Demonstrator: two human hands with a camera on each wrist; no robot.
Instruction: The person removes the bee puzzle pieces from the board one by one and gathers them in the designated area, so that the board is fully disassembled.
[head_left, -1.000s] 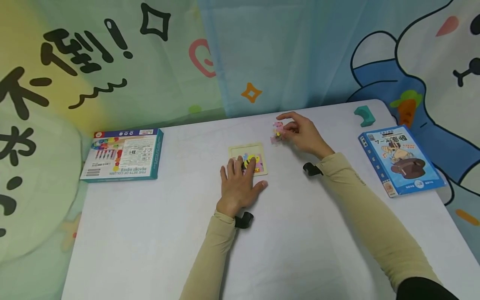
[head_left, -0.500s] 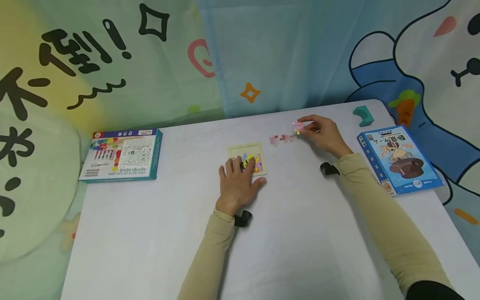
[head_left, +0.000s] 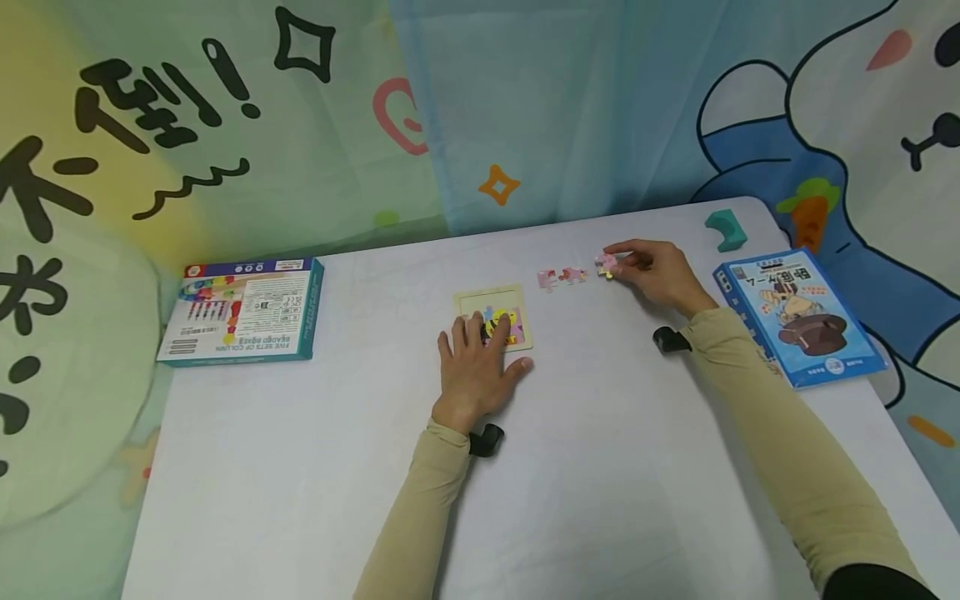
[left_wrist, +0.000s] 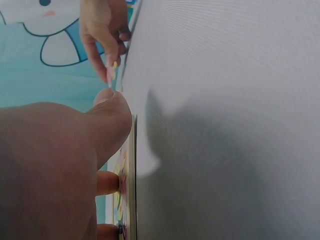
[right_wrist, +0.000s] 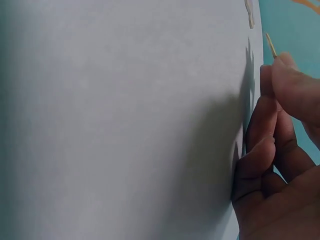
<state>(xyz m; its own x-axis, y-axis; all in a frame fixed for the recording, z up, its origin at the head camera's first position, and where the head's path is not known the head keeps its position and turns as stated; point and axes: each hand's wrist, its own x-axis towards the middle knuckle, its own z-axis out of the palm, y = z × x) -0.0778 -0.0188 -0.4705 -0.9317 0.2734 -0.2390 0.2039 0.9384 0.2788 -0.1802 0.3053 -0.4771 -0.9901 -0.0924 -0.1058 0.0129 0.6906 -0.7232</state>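
Observation:
My left hand (head_left: 474, 375) lies with spread fingers on a small cream-framed puzzle board (head_left: 491, 300), which shows a yellow and black picture partly hidden under the fingers. In the left wrist view, the fingertips (left_wrist: 107, 182) touch the board's face. Farther right, my right hand (head_left: 658, 271) pinches a pink jigsaw piece (head_left: 606, 265) between thumb and fingers; the right wrist view shows its thin edge (right_wrist: 271, 45) above the table. Just left of that piece, two pink jigsaw pieces (head_left: 562, 277) lie on the white table.
A white and teal box (head_left: 240, 312) lies at the left of the table (head_left: 337, 467). At the right lies a blue box (head_left: 802, 321), with a green curved block (head_left: 727, 230) behind it. A printed curtain (head_left: 525, 100) hangs along the back edge.
The right hand has moved right with the pink jigsaw piece, away from the board, then slightly toward the table's front. Two pieces behind it came into full view. The left hand stays put.

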